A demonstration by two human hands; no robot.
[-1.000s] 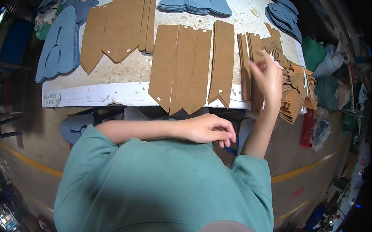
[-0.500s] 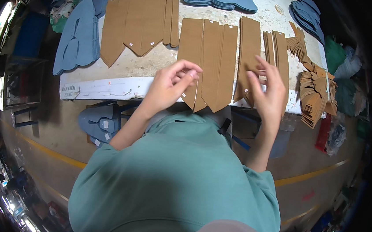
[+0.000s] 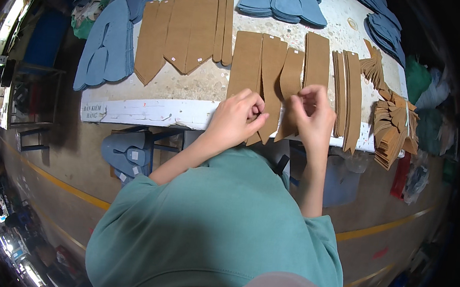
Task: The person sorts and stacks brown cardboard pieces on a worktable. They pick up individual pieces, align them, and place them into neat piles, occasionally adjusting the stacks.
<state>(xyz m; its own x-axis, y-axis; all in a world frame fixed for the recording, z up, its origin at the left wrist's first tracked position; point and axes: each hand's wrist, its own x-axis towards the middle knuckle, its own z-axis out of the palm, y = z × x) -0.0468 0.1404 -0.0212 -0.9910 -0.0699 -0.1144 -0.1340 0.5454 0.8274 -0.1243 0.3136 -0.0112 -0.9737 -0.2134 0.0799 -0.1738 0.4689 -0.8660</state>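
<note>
My right hand (image 3: 314, 115) is closed in a pinch on the right edge of a brown cut fabric piece (image 3: 291, 72), which bows up off the table. Beside it, my left hand (image 3: 239, 118) is closed with curled fingers over the lower part of another brown piece (image 3: 271, 73). Whether anything is between its fingertips is hidden. Behind my left wrist and fingers lies a further flat brown stack (image 3: 246, 57). A straight brown stack (image 3: 318, 58) sits just past my right fingers, with narrow brown strips (image 3: 352, 99) to its right.
The white worktable (image 3: 134, 112) has its front edge close to my body. More pointed brown pieces (image 3: 190, 31) and blue shaped stacks (image 3: 107, 51) lie at the left. A tied brown bundle (image 3: 395, 125) hangs over the right edge. Blue stacks (image 3: 283, 6) stand at the back.
Both hands have come closer together; the right moved left and closed on a brown piece, bending it up from the others. The left hand moved right and lower over the brown pieces.
</note>
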